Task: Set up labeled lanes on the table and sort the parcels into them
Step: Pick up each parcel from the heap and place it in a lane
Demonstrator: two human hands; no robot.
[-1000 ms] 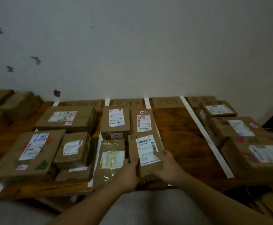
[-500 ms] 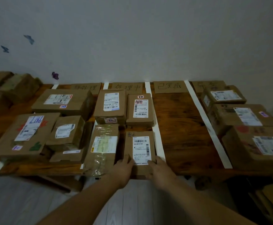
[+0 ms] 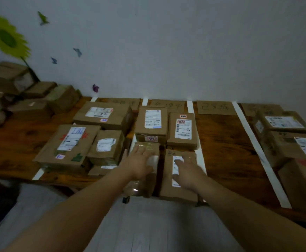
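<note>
Had the left hand flat on a tape-wrapped parcel at the table's 6 o'clock edge, fingers spread and straight. Had the right hand flat on a labelled parcel just beside it at 3 o'clock, fingers loosely spread over its white label. Saw both parcels between two white tape strips, two more parcels just beyond at 12 o'clock, cardboard lane signs along the wall.

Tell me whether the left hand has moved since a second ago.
Yes: left hand went leftward, off the labelled box onto the tape-wrapped parcel.
</note>
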